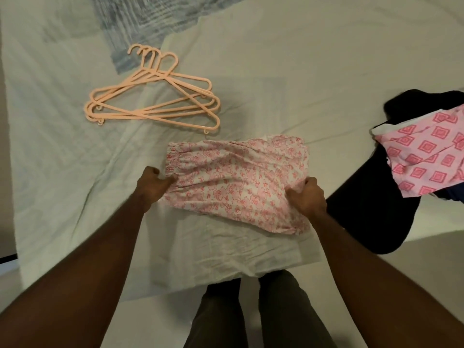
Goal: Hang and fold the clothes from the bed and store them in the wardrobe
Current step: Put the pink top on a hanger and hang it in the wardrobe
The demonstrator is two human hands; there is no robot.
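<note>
**Single head cam, steep look-down over the bed**

One view only, so no overlap with a second camera. Worn on the person's head, pointing forward and sharply down. Wide-angle: the bed (251, 71) edges bow toward the frame borders. Both forearms enter from the bottom corners and converge mid-frame, left hand (153, 183) and right hand (307, 197) sitting just below centre, close to the lens. The person's legs (263, 312) show at bottom centre, so the camera stands right at the bed's near edge. Far field tops out at the hangers (153, 96) upper left; the dark garment pile (371, 222) is cut by the right border.
</note>
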